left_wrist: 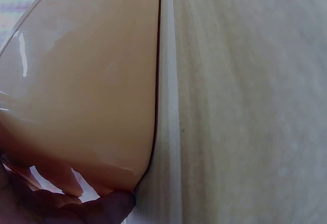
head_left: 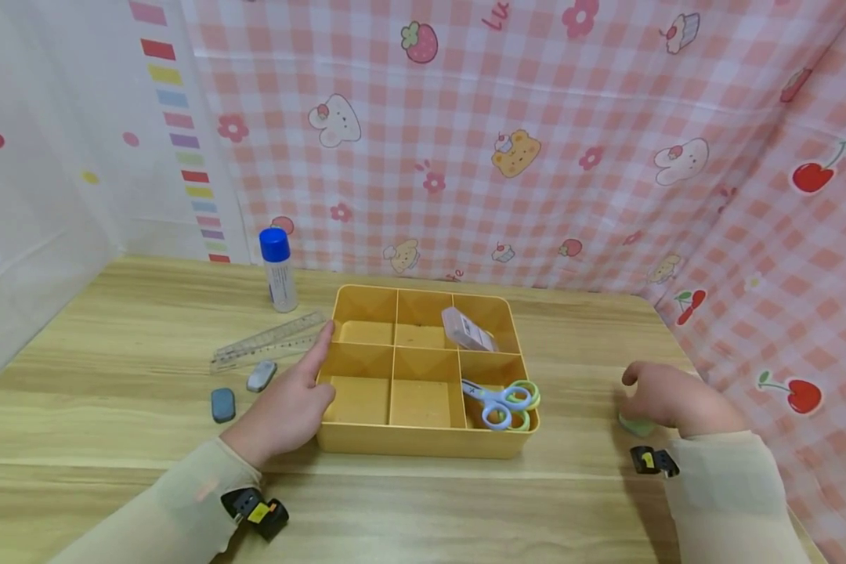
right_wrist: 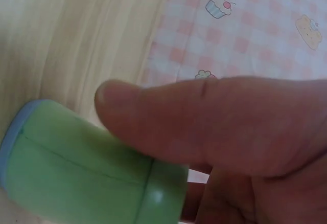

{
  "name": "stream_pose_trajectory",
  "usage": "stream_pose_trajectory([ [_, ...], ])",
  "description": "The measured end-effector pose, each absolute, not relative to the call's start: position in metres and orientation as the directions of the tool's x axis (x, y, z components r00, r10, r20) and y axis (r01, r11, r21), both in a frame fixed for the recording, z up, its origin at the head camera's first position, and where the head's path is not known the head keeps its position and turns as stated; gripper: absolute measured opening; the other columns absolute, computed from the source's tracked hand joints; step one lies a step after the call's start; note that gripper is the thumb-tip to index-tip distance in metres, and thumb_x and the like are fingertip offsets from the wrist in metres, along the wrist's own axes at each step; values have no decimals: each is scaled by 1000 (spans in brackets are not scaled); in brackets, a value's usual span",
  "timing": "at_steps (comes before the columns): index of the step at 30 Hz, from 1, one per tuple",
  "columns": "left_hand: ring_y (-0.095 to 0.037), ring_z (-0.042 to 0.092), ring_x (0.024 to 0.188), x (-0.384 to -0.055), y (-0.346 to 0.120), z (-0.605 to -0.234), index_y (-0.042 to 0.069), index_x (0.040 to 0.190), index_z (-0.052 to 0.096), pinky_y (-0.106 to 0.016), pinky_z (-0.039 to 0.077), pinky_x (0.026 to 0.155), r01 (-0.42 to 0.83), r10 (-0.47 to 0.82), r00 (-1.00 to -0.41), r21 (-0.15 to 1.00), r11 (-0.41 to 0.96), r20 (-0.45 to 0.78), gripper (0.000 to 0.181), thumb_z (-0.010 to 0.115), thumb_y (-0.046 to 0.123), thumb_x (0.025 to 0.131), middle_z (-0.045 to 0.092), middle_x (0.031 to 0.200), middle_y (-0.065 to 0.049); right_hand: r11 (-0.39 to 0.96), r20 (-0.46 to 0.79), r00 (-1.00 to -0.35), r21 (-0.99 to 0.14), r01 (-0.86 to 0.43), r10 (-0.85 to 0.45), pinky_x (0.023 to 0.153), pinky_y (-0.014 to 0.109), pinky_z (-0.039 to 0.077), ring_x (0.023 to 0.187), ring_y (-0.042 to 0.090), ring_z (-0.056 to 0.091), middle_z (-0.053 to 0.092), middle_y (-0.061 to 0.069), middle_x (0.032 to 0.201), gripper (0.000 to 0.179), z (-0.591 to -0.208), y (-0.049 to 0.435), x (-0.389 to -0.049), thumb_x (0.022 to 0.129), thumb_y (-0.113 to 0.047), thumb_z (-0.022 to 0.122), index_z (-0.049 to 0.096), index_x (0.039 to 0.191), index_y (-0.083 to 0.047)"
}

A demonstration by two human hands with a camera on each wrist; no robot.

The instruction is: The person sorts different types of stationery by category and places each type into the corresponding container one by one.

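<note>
On the wooden table stands a yellow organizer box [head_left: 423,440] with several compartments. My left hand [head_left: 285,407] holds its left side, index finger stretched along the wall and thumb at the rim; in the left wrist view, fingers [left_wrist: 97,208] meet the shiny outer wall. Out to the right, my right hand [head_left: 666,398] grips a green cylinder-like object [right_wrist: 87,168] with a grey-blue end, thumb along its side. Its kind is unclear, and the hand mostly hides it in the head view. Scissors [head_left: 504,403] with blue and green handles lie in the front right compartment.
A translucent case [head_left: 468,329] leans in the back right compartment. Left of the box lie clear rulers [head_left: 264,342], a grey eraser-like block [head_left: 261,376] and a darker blue one [head_left: 222,405]. A blue-capped glue stick [head_left: 280,274] stands behind. Cloth-covered walls [head_left: 465,211] border the table.
</note>
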State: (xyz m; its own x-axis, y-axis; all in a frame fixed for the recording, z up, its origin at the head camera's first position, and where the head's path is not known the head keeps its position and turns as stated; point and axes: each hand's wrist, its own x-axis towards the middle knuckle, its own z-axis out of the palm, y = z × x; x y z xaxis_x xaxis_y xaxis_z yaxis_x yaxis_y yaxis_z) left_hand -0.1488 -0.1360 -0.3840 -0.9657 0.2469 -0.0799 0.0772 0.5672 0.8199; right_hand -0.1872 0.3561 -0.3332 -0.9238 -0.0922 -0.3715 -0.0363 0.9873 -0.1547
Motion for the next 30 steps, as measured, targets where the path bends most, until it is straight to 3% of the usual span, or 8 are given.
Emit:
stream_pose_trajectory([
  [12,-35,13,163,-149,-137,-384,26,170,-6,-60,15,130,86,248,-966,809,582,-76,79,38,14,106,4,178,-4,988,-363,-924,-135,-73,-118,79,42,51,89,31,60,73,19,109,36,-341,354,-188,76,-9,65,72,110,2],
  [21,-35,13,164,-149,-137,-384,26,170,-6,-61,15,130,81,245,-966,810,581,-79,79,38,14,106,4,179,-4,991,-396,-912,-118,-65,-107,80,45,52,90,31,60,73,19,113,33,-343,351,-190,80,-7,64,73,111,-1],
  [30,-35,14,163,-149,-136,-384,25,170,-6,-61,15,130,84,245,-967,809,582,-76,79,38,14,106,4,178,-4,991,-402,-909,-112,-69,-109,78,44,51,87,30,58,72,16,106,27,-342,348,-188,83,-5,64,71,110,-2],
])
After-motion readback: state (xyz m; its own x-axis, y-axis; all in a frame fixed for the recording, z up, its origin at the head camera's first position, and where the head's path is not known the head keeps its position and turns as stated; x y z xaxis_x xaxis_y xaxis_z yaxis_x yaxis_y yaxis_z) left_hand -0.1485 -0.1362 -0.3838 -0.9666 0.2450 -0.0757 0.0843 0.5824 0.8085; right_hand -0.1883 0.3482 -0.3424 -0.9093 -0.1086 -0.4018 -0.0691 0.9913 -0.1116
